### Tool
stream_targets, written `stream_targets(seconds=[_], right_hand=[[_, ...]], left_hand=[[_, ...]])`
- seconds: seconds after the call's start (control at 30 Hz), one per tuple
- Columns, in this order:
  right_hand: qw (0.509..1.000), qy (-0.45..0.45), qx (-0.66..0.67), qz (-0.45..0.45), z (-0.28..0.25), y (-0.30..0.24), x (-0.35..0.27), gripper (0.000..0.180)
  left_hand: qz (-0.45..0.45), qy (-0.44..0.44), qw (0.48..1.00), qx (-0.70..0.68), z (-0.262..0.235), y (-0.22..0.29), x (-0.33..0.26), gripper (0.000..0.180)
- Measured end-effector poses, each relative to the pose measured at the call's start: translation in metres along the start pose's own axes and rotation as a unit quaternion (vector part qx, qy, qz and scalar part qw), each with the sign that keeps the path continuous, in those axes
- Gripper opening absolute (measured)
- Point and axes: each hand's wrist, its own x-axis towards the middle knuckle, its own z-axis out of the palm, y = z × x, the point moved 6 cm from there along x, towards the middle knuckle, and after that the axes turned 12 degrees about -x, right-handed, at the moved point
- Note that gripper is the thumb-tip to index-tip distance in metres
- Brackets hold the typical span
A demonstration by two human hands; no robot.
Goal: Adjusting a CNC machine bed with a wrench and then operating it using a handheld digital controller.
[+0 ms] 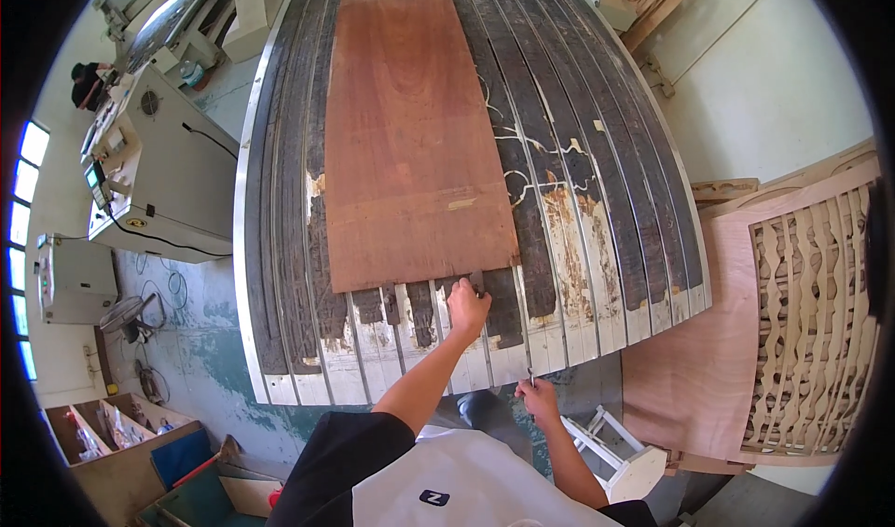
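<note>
A long reddish-brown wooden board [410, 145] lies flat on the slotted machine bed [322, 378]. My left hand [468, 309] is closed at the board's near edge, toward its right corner. Its fingers grip a small dark metal piece [477, 281] that meets the edge; its exact kind is partly hidden by the fingers. By the bed's front edge, my right hand [539, 400] pinches a small thin metal piece [531, 375] at the end of a slot. That piece is too small to name.
Patches of dark worn covering and pale bare wood mark the bed. A grey control cabinet [177, 173] stands left, with a person [89, 87] behind it. Carved wooden panels [811, 322] lean at the right, near a white stool [634, 471]. Partitioned boxes [121, 434] sit lower left.
</note>
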Motion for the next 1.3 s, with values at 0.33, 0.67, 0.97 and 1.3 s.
stream_targets(seconds=[0.33,0.67,0.97,1.3], right_hand=[[0.999,-0.025,0.024,-0.002,-0.027,-0.009,-0.008,0.023],[0.998,-0.051,-0.017,-0.042,-0.077,-0.021,0.018,0.023],[0.997,-0.048,-0.017,-0.052,-0.097,-0.014,0.031,0.024],[0.998,-0.059,0.015,-0.012,-0.100,-0.003,0.032,0.024]], left_hand=[[0.166,-0.111,0.974,0.108,-0.002,0.014,0.007,0.031],[0.107,-0.100,0.955,0.257,-0.014,0.045,0.006,0.027],[0.262,-0.230,0.882,0.317,0.009,0.037,0.008,0.027],[-0.052,-0.117,0.957,0.261,-0.001,0.030,0.017,0.035]])
